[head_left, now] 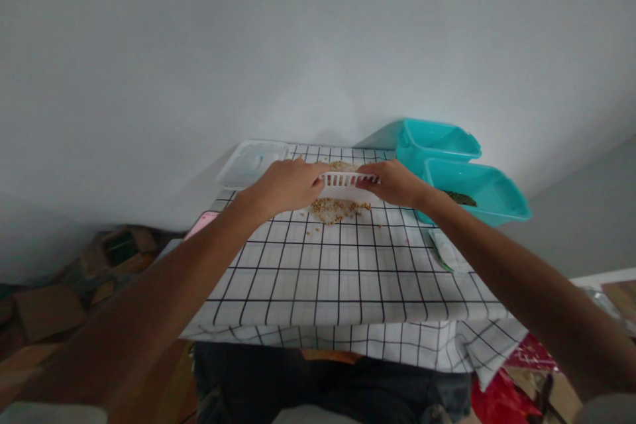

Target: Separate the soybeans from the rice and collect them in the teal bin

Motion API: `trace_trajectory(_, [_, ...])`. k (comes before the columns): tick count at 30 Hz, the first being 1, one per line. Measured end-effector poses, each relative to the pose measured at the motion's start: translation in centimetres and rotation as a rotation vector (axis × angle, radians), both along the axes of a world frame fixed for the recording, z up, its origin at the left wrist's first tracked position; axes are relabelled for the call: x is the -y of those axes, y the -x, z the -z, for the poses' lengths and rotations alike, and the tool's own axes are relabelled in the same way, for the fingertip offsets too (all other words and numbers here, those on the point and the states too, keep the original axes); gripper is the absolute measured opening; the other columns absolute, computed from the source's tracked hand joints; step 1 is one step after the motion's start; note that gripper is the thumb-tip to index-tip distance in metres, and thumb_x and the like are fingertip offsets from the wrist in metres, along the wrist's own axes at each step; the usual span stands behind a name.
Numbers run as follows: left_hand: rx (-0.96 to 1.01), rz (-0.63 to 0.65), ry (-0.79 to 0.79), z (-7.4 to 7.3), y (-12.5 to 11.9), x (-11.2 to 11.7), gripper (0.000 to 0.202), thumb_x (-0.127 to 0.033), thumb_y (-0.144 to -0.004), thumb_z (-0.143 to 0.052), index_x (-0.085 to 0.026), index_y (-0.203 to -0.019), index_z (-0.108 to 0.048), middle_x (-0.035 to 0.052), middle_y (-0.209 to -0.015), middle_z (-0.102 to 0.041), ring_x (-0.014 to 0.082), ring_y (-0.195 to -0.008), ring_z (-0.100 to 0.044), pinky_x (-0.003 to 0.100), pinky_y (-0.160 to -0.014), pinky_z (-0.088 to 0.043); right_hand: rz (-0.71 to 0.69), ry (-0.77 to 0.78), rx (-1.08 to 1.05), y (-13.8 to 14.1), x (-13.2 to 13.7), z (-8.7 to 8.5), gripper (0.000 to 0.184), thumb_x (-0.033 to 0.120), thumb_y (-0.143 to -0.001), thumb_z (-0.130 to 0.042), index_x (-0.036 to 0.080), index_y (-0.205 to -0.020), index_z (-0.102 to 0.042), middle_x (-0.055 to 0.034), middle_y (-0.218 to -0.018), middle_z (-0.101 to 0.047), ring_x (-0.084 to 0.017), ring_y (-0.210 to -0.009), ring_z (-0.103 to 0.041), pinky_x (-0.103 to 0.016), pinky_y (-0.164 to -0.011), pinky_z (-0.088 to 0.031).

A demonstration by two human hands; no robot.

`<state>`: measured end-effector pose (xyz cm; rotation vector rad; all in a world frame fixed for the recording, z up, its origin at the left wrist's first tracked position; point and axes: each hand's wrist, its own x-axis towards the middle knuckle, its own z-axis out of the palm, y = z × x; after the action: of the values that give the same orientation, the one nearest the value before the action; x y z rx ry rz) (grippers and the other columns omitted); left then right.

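A white slotted plastic basket or tray (pixel 345 180) is held between my two hands over the middle of the table, its slotted side toward me. My left hand (pixel 293 184) grips its left end, thumb at the near side. Its right end is in my right hand (pixel 392 181), the fingers curled over the slotted edge. A loose heap of yellowish grains (pixel 332 211) lies on the cloth just in front of it, and more grains (pixel 342 165) show behind it. What the basket holds, if anything, is hidden.
Two turquoise bins (pixel 489 192) stand at the right; the nearer one contains dark green grains (pixel 460 199). A white packet (pixel 450 252) lies by my right forearm. A clear lid (pixel 253 162) is at the back left, a pink phone-like object (pixel 203 222) at the left edge. A checked cloth (pixel 318 278) covers the table.
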<state>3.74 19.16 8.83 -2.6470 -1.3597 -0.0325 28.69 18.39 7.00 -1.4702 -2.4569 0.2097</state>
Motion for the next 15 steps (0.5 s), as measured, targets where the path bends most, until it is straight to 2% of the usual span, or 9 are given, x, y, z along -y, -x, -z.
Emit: trace_trajectory(15, [-0.034, -0.019, 0.010, -0.3, -0.2, 1.2, 0.042, -0.033, -0.095, -0.036, -0.030, -0.122, -0.068, 0.0091, -0.086, -0.075, 0.0290, -0.076, -0.072, 0.035, -0.062, -0.045, -0.028, -0.020, -0.022, -0.1, 0.9, 0.3, 0.023, 0.031, -0.098, -0.056, 0.019, -0.102, -0.076, -0.0030, -0.075, -0.070, -0.011, -0.060, -0.049, -0.027, -0.064, -0.031])
